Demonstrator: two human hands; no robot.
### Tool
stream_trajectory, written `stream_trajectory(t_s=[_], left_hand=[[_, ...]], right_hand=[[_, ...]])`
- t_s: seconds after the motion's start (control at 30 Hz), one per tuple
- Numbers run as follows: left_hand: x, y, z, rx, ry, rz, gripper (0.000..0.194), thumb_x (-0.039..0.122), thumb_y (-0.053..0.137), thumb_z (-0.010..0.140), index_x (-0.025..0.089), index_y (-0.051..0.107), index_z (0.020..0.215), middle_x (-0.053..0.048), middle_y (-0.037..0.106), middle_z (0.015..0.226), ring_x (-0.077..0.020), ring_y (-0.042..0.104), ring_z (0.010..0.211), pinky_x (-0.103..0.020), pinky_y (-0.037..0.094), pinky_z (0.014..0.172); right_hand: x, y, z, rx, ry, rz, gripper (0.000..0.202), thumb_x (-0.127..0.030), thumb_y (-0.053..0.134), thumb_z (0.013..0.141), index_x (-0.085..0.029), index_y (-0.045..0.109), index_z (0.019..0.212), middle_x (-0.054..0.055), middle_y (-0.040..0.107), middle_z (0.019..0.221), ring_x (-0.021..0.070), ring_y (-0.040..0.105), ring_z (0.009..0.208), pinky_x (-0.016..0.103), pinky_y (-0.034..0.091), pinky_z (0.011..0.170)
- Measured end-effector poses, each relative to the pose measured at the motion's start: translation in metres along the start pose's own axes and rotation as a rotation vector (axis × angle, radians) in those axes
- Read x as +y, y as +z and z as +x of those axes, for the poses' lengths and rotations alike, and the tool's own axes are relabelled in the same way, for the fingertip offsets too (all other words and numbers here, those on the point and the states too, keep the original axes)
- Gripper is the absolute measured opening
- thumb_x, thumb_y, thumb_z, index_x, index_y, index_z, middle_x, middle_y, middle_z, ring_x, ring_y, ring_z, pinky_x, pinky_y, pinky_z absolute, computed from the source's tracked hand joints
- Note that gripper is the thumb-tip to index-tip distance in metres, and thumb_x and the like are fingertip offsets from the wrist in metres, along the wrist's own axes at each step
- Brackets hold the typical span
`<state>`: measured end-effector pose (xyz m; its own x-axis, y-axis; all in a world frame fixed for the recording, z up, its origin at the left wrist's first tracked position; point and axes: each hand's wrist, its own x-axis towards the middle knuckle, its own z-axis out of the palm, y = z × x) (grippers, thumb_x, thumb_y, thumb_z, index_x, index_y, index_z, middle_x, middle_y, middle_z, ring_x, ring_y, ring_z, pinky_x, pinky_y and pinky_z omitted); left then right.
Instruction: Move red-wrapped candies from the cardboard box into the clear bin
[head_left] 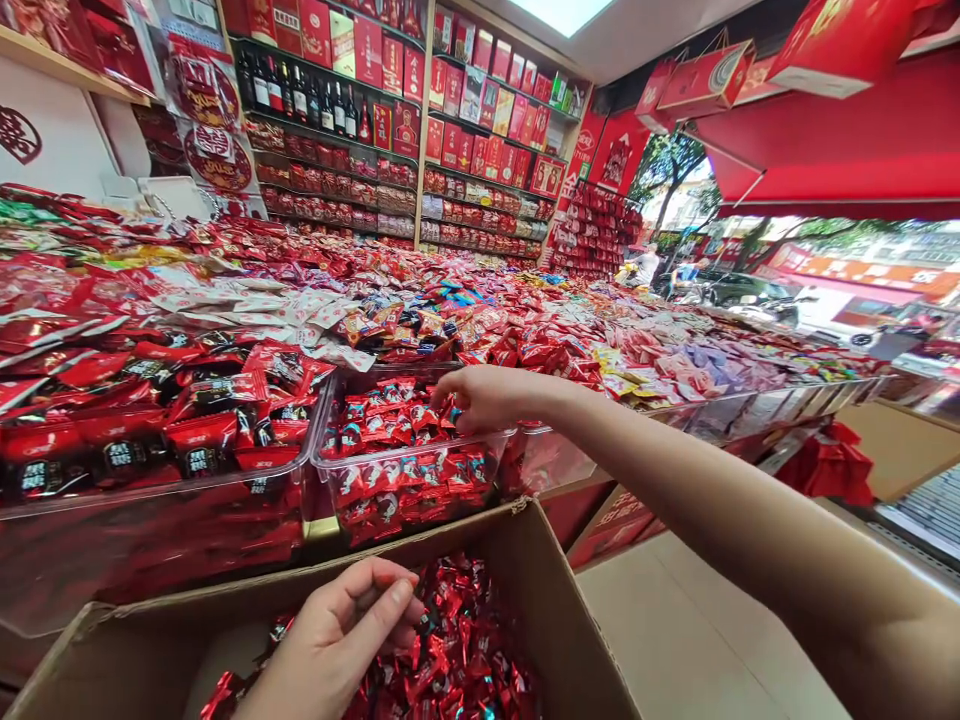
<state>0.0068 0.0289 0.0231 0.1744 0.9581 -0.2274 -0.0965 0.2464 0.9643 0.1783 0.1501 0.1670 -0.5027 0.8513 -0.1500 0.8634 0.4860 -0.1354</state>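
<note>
My right hand reaches across to a clear plastic bin. Its bent fingers are apart, just over the small red-wrapped candies inside; no candy shows clearly in its grasp. Lower down, my left hand hovers above an open cardboard box. The left fingers are curled and the thumb meets the index finger; anything inside them is hidden. Shiny red-wrapped candies lie loose in the box, partly covered by this hand.
Larger red-and-black packets fill the bin on the left. Heaps of wrapped sweets spread behind. Shelves with bottles and red gift boxes line the back wall. Tiled floor shows at right, below my arm.
</note>
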Motion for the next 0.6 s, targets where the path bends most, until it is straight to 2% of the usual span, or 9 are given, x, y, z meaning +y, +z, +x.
stream_trajectory(t_s=[0.07, 0.17, 0.27, 0.4, 0.6], left_hand=[[-0.003, -0.001, 0.0, -0.026, 0.0, 0.054, 0.028, 0.046, 0.068, 0.061, 0.019, 0.064, 0.069, 0.001, 0.068, 0.061, -0.0133, 0.059, 0.058, -0.021, 0.047, 0.057], [-0.006, -0.003, 0.0, -0.051, 0.001, 0.096, 0.027, 0.045, 0.066, 0.063, 0.019, 0.063, 0.071, 0.001, 0.066, 0.063, -0.0149, 0.058, 0.061, -0.024, 0.046, 0.059], [-0.01, -0.003, 0.002, -0.054, 0.035, 0.153, 0.026, 0.045, 0.061, 0.068, 0.019, 0.062, 0.071, 0.001, 0.064, 0.062, -0.0152, 0.056, 0.059, -0.025, 0.044, 0.058], [-0.016, -0.001, 0.003, -0.061, 0.094, 0.263, 0.025, 0.044, 0.055, 0.072, 0.019, 0.061, 0.069, 0.002, 0.06, 0.061, -0.0158, 0.053, 0.059, -0.026, 0.042, 0.057], [-0.024, -0.001, 0.004, -0.119, 0.089, 0.384, 0.024, 0.041, 0.051, 0.074, 0.019, 0.061, 0.073, 0.0, 0.059, 0.061, -0.0173, 0.051, 0.06, -0.027, 0.039, 0.057]], right_hand=[[-0.004, -0.001, 0.01, -0.154, 0.061, -0.096, 0.04, -0.016, 0.059, 0.062, -0.02, 0.06, 0.102, 0.005, 0.063, 0.089, 0.0169, 0.056, 0.073, 0.023, 0.04, 0.057], [-0.011, 0.003, 0.018, -0.24, 0.111, -0.119, 0.036, -0.019, 0.065, 0.057, -0.014, 0.065, 0.093, 0.008, 0.066, 0.076, 0.019, 0.058, 0.067, 0.025, 0.041, 0.055], [-0.011, 0.009, 0.024, -0.281, 0.138, -0.13, 0.032, -0.024, 0.068, 0.058, -0.009, 0.067, 0.086, 0.008, 0.065, 0.068, 0.0187, 0.059, 0.064, 0.025, 0.042, 0.056], [-0.008, 0.016, 0.031, -0.335, 0.144, -0.124, 0.024, -0.03, 0.069, 0.058, -0.007, 0.066, 0.065, 0.009, 0.063, 0.059, 0.0194, 0.06, 0.062, 0.027, 0.045, 0.058], [-0.007, 0.023, 0.038, -0.384, 0.166, -0.053, 0.013, -0.018, 0.068, 0.059, -0.006, 0.064, 0.057, 0.008, 0.059, 0.048, 0.021, 0.06, 0.057, 0.031, 0.047, 0.056]])
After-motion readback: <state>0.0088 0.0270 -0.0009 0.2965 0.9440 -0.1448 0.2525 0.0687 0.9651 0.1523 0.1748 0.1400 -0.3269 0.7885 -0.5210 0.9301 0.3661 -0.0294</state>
